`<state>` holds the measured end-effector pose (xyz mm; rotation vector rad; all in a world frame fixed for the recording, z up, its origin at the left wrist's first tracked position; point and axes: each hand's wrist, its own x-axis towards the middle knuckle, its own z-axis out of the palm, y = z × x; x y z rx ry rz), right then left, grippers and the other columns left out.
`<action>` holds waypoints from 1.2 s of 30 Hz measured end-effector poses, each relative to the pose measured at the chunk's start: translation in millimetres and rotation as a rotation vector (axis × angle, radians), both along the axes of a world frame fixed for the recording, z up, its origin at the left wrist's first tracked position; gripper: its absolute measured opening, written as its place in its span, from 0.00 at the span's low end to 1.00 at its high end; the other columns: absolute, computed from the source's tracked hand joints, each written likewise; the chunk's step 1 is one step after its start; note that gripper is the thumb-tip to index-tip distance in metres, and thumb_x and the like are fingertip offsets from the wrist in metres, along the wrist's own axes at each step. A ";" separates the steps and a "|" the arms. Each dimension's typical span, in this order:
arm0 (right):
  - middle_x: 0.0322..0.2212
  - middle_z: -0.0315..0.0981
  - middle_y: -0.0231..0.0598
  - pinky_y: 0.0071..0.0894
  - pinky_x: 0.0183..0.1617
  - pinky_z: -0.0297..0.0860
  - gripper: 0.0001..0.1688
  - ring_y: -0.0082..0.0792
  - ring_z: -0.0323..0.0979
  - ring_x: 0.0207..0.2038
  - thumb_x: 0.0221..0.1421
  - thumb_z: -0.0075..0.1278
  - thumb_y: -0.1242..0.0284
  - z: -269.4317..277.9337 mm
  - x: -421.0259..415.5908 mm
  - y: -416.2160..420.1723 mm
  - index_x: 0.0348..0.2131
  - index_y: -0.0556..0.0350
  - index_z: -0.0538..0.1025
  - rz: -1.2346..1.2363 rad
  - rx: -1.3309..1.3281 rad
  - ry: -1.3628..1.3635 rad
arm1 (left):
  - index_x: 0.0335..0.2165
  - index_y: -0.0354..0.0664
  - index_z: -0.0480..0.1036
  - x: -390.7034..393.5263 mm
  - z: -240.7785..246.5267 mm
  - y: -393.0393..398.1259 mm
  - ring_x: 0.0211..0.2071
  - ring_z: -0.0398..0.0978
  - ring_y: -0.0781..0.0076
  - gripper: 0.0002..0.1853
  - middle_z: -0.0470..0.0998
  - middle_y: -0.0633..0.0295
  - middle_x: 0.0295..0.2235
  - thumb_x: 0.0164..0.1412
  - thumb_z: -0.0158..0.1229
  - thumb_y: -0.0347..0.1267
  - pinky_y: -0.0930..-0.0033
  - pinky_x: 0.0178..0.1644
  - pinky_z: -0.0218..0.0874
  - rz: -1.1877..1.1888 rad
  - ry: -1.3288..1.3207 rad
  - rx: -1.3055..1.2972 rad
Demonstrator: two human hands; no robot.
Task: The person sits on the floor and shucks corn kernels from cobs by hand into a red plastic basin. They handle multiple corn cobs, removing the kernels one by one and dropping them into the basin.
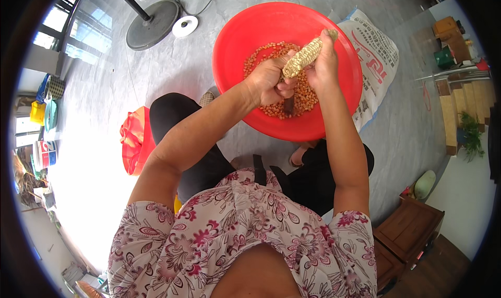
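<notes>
A pale corn cob (307,55), stripped of kernels over the side facing me, slants above the red plastic basin (231,39). My right hand (325,65) grips its upper part, the thumb lying along the cob near the far tip. At the cob's lower end, my left hand (270,80) is curled into a fist, its fingers against the cob. A brown handle-like piece (289,107) juts out beneath that fist; the rest of it is hidden by the hand. Loose orange corn kernels (307,96) cover the basin's bottom.
A white printed woven sack (375,63) lies flat right of the basin. Farther left are a round black stand base (152,24), a white disc (185,26) and a cable. A red bag (137,141) sits beside my left knee. A brown wooden cabinet (415,227) stands at lower right.
</notes>
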<state>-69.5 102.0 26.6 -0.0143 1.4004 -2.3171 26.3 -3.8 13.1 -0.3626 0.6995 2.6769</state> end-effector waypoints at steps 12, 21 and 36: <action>0.20 0.65 0.30 0.22 0.21 0.59 0.24 0.19 0.62 0.19 0.54 0.49 0.55 -10.4 -19.1 6.4 0.25 0.60 0.70 -0.177 0.390 0.123 | 0.31 0.35 0.72 1.8 4.0 15.1 0.19 0.66 0.78 0.17 0.68 0.62 0.16 0.61 0.51 0.41 0.73 0.22 0.58 0.348 0.387 -1.452; 0.22 0.66 0.30 0.25 0.27 0.61 0.20 0.20 0.63 0.25 0.54 0.50 0.59 -9.2 -16.0 4.8 0.25 0.60 0.70 -0.176 0.370 0.167 | 0.29 0.36 0.71 -5.2 -0.9 14.6 0.17 0.64 0.79 0.16 0.69 0.64 0.19 0.61 0.49 0.39 0.76 0.20 0.57 0.311 0.108 -0.747; 0.17 0.60 0.27 0.28 0.24 0.57 0.21 0.19 0.56 0.20 0.54 0.48 0.58 -13.4 -15.8 1.7 0.21 0.57 0.66 -0.267 0.398 0.278 | 0.28 0.41 0.67 -2.5 1.9 8.0 0.14 0.56 0.84 0.07 0.66 0.68 0.19 0.53 0.58 0.30 0.82 0.15 0.45 0.033 -0.035 -0.570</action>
